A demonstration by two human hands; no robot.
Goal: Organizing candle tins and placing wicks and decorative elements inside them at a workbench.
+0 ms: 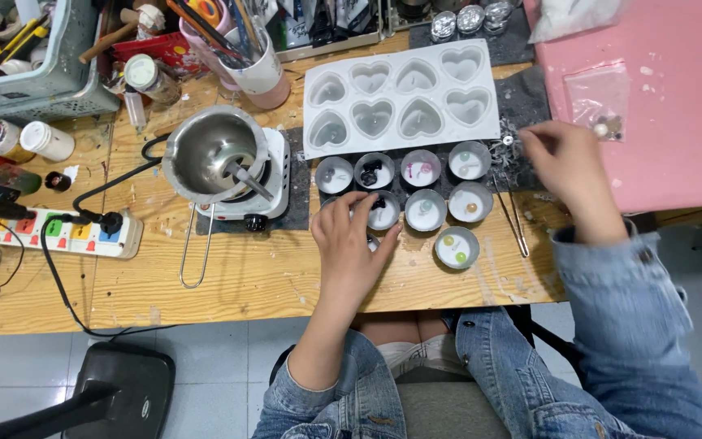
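**Two hands over a row of small wax cups**

Denim sleeves (611, 317) nearest, reaching out from the lap. Left hand (351, 244) curled loosely over one small metal cup (383, 213), fingertips steadying its rim, presumably to stop it sliding. Right hand (566, 158) pinched shut near a tiny bead (508, 140) (whether actually gripped, impossible to tell). Other cups clustered just beside, within easy reach; heart mould (400, 97) behind them. Tweezers (513, 219) lying idle between the hands.

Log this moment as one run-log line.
left hand: resting on small round cups | right hand: fingers pinching tiny item beside heart mould | tweezers: lying untouched
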